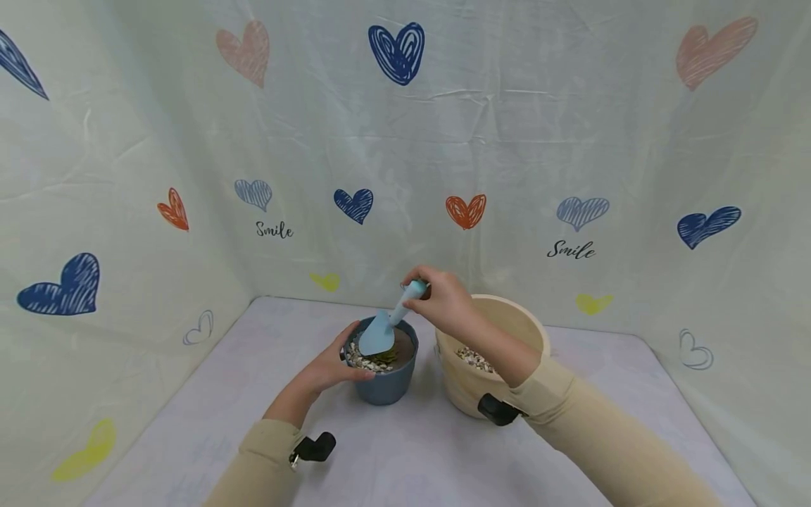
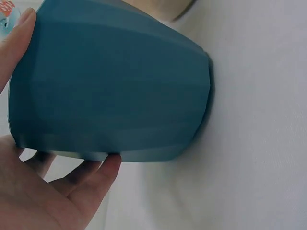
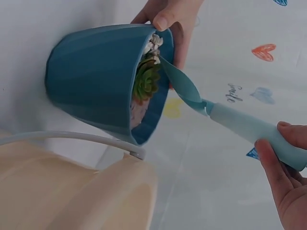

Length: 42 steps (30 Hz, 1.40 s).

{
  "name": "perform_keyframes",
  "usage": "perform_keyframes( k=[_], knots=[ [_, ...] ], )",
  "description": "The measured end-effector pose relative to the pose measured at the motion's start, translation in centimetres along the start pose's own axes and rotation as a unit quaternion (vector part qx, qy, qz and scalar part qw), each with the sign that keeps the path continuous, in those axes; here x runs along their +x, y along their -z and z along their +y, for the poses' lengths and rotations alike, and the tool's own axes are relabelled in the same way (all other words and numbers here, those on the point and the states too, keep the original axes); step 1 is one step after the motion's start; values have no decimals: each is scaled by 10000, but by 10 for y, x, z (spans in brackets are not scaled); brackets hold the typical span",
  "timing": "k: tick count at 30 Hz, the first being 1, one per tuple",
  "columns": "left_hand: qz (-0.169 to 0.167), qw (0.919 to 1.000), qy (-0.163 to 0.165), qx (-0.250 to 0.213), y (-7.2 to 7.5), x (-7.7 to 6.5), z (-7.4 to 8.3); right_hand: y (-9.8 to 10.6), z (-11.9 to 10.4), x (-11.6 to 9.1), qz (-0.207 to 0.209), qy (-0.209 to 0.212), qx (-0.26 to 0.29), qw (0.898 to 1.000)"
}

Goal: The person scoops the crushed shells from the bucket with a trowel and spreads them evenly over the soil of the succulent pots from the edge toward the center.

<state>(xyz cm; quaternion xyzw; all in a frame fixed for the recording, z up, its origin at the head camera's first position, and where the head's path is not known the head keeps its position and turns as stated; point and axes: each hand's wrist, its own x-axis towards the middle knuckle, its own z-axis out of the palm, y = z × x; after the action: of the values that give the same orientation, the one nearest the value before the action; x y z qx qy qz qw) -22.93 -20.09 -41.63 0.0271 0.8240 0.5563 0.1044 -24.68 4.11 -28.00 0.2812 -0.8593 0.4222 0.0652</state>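
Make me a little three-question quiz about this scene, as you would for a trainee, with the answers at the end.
1. Fill in the blank: In the head view, the cream bucket stands to the ____ of the blue flowerpot.
2. True or false: The person's left hand grips the cream bucket.
3. Which tool does the right hand hold, and where is its blade?

Key:
1. Right.
2. False; it holds the blue flowerpot.
3. A light-blue hand trowel, its blade at the mouth of the blue flowerpot, where a green succulent and pebbles show.
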Motion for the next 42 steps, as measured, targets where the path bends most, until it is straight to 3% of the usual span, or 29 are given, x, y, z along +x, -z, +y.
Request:
perform_keyframes(
  k=[12, 20, 25, 31, 36, 42],
  knots=[
    [120, 9999, 41, -31, -4, 0, -1, 3, 1, -6, -145, 534, -23, 9985],
    [225, 9997, 120, -21, -8, -1, 2, 2, 5, -8, -153, 585, -130, 9981],
    [297, 9995, 136, -15, -10, -6, 7, 8, 8, -13, 23, 349, -22, 9994],
    [501, 9972, -363, 412, -8, -8, 14, 27, 14, -26, 406, 189, 114, 9989],
    [912, 9854, -914, 1106, -7, -10, 30, 52, 24, -40, 618, 67, 215, 9978],
    [1147, 9817, -1242, 882, -23, -16, 55, 82, 37, -60, 958, -64, 138, 9953]
  ],
)
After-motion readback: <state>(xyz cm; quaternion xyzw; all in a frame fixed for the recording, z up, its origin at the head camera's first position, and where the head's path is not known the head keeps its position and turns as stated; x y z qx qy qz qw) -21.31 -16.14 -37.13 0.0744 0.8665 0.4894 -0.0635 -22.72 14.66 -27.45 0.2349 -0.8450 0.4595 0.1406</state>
